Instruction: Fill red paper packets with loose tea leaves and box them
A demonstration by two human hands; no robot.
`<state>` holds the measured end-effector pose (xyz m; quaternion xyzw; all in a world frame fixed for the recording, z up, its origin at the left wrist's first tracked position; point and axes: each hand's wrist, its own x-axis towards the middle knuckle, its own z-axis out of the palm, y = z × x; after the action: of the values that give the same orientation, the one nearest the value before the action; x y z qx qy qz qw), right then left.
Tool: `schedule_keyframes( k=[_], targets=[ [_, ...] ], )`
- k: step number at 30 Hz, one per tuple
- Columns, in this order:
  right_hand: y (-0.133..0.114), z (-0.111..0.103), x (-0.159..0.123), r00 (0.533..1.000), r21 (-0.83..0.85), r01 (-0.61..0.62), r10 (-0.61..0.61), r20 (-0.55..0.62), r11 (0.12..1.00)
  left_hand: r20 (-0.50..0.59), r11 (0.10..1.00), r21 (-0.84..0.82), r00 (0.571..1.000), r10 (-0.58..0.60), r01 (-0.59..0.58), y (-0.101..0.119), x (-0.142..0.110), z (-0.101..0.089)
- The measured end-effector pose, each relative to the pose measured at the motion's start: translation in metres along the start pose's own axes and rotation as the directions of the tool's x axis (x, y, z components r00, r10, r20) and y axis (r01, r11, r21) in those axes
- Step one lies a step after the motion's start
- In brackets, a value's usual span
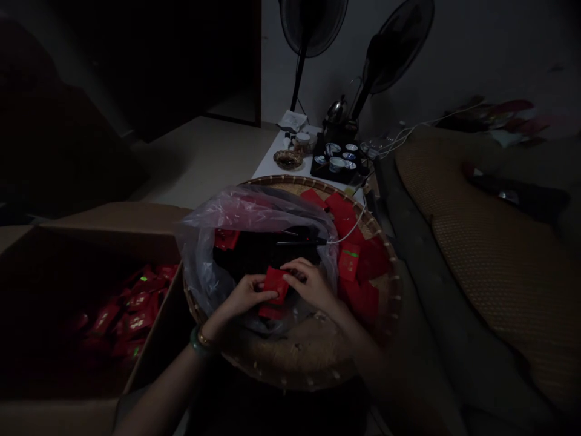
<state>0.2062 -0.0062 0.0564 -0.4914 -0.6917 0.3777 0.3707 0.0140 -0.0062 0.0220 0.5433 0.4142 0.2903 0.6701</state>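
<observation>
Between my two hands is a small red packet point(275, 283), held over a clear plastic bag point(195, 254) with dark contents point(245, 257). My left hand point(247, 295) pinches its left side, thumb on the front. My right hand point(311, 283) grips the right edge with thumb and fingers. Another red piece point(271, 312) shows just below the packet. A slim black device point(302, 242) with a red light and a white cable lies across the bag's opening. The bag sits in a round woven tray point(290, 357), where flat red packets point(349, 261) are spread along the right side.
On the left stands a cardboard box point(157, 315) holding many red packets point(136, 309). Behind the tray, a white table point(265, 165) carries a black tea tray with cups point(336, 163) and a woven dish point(288, 159). Two fans point(313, 27) stand at the back; a sofa point(490, 254) is at right.
</observation>
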Motion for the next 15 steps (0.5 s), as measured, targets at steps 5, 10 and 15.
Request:
schedule_keyframes(
  k=[5, 10, 15],
  targets=[
    [-0.01, -0.019, 0.008, 0.983, -0.017, 0.059, -0.055, 0.177, 0.998, -0.001, 0.999, 0.035, 1.0, -0.012, 0.012, -0.003, -0.001, 0.002],
    [-0.016, -0.031, 0.009, 0.952, -0.1, 0.147, -0.114, 0.284, 0.984, -0.04, 0.968, 0.236, 0.994, 0.099, -0.087, -0.009, -0.001, 0.001],
    [-0.025, -0.036, 0.007, 0.945, -0.147, 0.116, -0.064, 0.32, 0.982, -0.065, 0.845, 0.488, 0.956, 0.286, -0.219, -0.008, -0.005, 0.0]
  ],
)
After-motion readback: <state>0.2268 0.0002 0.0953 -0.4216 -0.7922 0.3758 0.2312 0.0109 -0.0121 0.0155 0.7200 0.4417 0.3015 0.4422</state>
